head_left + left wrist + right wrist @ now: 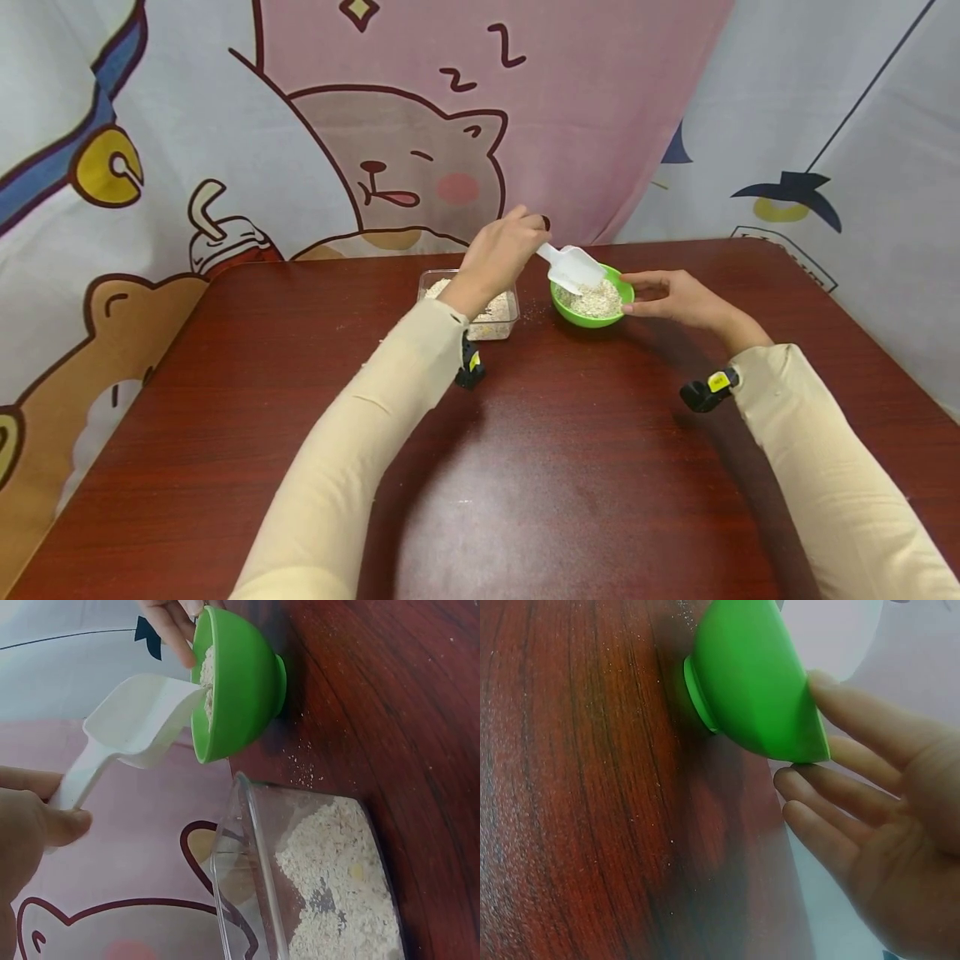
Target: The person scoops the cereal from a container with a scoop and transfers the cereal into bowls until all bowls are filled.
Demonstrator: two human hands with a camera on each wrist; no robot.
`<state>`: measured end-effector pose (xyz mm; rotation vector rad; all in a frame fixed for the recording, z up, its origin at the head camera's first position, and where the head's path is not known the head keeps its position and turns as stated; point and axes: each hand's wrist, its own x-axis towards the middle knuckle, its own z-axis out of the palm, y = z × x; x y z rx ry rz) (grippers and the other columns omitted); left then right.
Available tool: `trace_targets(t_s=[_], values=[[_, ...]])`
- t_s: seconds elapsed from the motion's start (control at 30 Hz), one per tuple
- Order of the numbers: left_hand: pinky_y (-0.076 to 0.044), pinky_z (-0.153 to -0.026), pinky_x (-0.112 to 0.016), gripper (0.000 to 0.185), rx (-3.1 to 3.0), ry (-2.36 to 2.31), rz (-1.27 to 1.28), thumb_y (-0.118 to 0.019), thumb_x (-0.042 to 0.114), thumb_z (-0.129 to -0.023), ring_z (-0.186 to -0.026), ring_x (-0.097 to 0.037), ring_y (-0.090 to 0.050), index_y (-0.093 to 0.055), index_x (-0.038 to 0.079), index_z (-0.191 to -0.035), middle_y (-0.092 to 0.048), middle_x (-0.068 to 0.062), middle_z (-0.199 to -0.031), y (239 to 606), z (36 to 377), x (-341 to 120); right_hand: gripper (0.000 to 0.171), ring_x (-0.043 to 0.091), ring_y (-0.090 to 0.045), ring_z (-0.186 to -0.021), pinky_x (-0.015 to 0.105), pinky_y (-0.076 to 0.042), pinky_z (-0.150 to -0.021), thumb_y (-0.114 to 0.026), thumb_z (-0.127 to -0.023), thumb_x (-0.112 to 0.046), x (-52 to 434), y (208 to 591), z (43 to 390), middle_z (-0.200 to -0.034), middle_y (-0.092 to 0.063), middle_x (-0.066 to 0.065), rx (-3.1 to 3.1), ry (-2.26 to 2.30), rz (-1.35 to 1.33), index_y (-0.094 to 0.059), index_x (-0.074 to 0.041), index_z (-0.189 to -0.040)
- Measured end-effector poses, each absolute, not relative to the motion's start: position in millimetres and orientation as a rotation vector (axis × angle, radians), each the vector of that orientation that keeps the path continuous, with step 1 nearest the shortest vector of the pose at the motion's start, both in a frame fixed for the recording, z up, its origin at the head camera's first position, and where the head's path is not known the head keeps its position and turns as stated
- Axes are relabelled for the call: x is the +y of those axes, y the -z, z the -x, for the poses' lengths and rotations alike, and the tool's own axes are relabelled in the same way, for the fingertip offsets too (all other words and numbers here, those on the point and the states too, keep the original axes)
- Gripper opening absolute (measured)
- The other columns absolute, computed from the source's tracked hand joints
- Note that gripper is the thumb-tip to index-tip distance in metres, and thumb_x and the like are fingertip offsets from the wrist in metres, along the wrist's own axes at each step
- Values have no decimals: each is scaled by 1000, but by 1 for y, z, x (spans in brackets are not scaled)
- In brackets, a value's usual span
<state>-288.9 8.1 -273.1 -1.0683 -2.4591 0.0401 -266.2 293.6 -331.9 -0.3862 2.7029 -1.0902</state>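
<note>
Here, left hand (498,250) pinching white scoop (573,267) over green bowl (592,317); right hand (671,296) spread against rim; no readable writing

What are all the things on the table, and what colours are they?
green bowl: one, green, on the table right of the clear box, filled with pale oat-like flakes.
scoop: one, white, tipped over the bowl's rim.
clear box: one, see-through plastic, left of the bowl, holding the same flakes.
spilled crumbs: a scatter, pale, on the table between box and bowl.
table: one, dark red-brown wood.
cartoon cloth: one, pink, white and blue, behind the table.
left hand: holds the scoop's handle.
right hand: fingers touching the bowl's rim.
</note>
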Motion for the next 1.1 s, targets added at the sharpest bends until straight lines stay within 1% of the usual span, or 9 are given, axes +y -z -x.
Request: trace_targets(t_s=[0.23,0.33,0.43,0.53,0.67,0.77,0.83,0.97,1.1], values=[[-43,-78,-19,30,-2391,-24,1069,-53,1,-88,-97,-16,-49,-67,16,-110,-61,4,-108,271,289,3,62,31,-52,-111,16,-44,-74,-69,-83,-24,295,333,266,-126,-50,23,2696,1112,416,-44,0,-134],[-44,-76,-20,33,-2430,46,1044,-54,-3,-87,-97,-16,-49,-67,16,-109,-61,5,-107,271,290,1,63,34,-51,-112,16,-45,-73,-67,-84,-22,295,334,267,-127,-48,26,2676,1123,444,-41,3,-135],[-45,-72,-23,38,-2509,134,990,-53,-6,-86,-97,-15,-47,-66,18,-112,-61,5,-108,271,288,-3,63,35,-51,-110,15,-46,-73,-67,-84,-21,295,335,267,-126,-48,28,2678,1111,479,-39,5,-135],[-45,-71,-23,38,-2578,216,936,-55,-3,-86,-95,-15,-48,-66,20,-113,-61,6,-108,271,288,-9,63,32,-53,-107,16,-46,-72,-67,-84,-20,293,333,265,-124,-50,27,2691,1114,485,-40,6,-134],[-44,-76,-24,32,-2648,352,886,-61,5,-85,-93,-16,-50,-67,21,-112,-63,5,-107,273,291,-21,62,27,-55,-104,18,-46,-72,-68,-83,-22,290,327,263,-122,-52,24,2710,1127,437,-43,3,-133],[-42,-82,-27,31,-2684,461,869,-63,6,-84,-94,-18,-52,-67,18,-112,-64,2,-106,274,293,-33,60,27,-55,-105,18,-46,-72,-68,-83,-24,289,322,262,-121,-54,22,2738,1124,407,-45,-1,-133],[-42,-84,-29,29,-2707,501,859,-64,7,-84,-95,-20,-53,-67,15,-112,-64,-1,-104,275,295,-40,57,26,-55,-104,17,-46,-72,-68,-83,-23,288,319,262,-121,-54,22,2755,1134,395,-46,-2,-132],[-39,-89,-32,29,-2739,541,872,-64,9,-84,-98,-23,-55,-66,11,-113,-65,-4,-102,277,298,-53,53,14,-58,-98,17,-46,-71,-67,-84,-21,287,316,261,-119,-55,23,2777,1166,402,-48,-4,-131],[-41,-88,-33,29,-2753,605,894,-65,7,-83,-98,-24,-57,-66,8,-111,-65,-7,-100,278,300,-64,51,2,-58,-90,17,-47,-70,-66,-85,-19,285,315,260,-117,-56,25,2769,1219,424,-49,-2,-130]])
